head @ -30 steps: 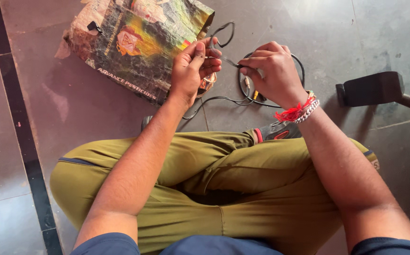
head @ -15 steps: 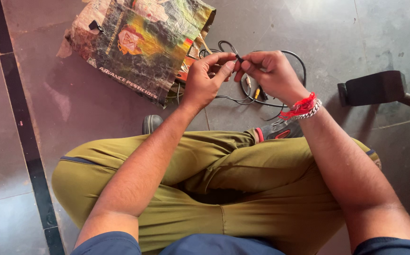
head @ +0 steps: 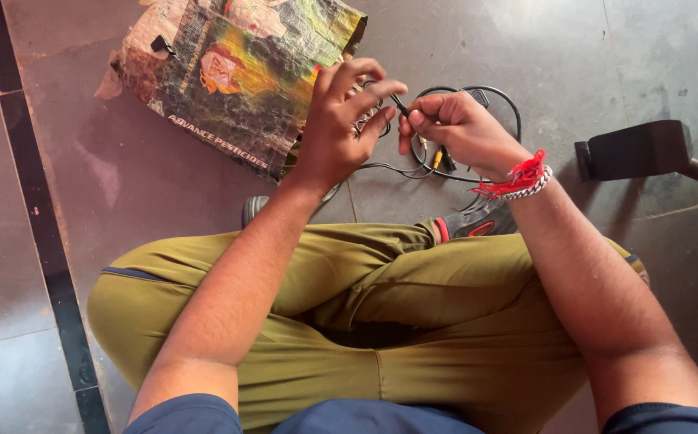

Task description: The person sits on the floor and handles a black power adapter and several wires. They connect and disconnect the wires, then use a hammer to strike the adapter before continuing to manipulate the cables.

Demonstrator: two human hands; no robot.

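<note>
Both hands' fingers, left hand [head: 339, 120] and right hand [head: 455, 128], pinched on 1 thin black cable [head: 399, 104] above the floor [head: 124, 185], crumpled printed sack [head: 236, 72] just beside, dark stand [head: 638, 149] right, coiled wires behind partly hidden.

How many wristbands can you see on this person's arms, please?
2, both on the right wrist, side by side: a red thread band and a silver bead bracelet. The left wrist shows none. The right hand and left hand pinch a thin black cable.
</note>
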